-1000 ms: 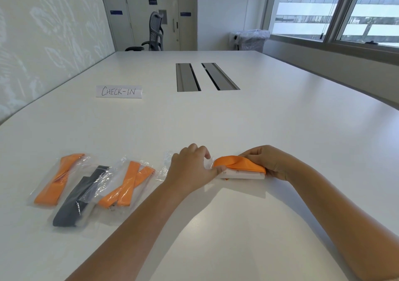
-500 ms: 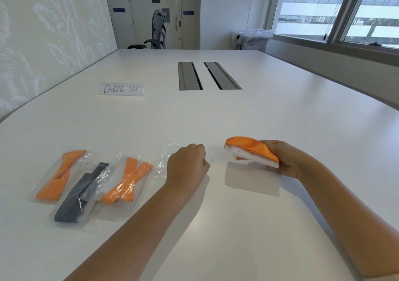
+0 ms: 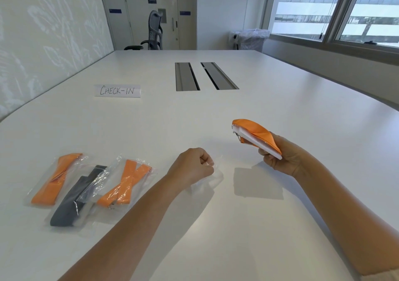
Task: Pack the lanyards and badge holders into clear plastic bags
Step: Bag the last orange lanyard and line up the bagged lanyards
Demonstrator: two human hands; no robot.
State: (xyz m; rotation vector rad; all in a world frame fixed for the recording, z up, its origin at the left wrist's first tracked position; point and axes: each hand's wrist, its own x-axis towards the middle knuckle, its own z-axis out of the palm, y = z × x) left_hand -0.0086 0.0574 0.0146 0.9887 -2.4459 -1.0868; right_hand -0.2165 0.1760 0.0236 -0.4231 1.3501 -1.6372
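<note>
Now: left hand (image 3: 191, 165) grip pinches faint clear bag (image 3: 212, 174) | right hand (image 3: 280, 155) grip clasps orange lanyard (image 3: 254, 129), badge holder (image 3: 262, 145)

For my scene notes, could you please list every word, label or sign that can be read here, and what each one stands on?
"CHECK-IN": handwritten on the white paper sign lying on the table.
Blue door plates on the far wall: too small to read.
Nothing legible on the bagged lanyards.
</note>
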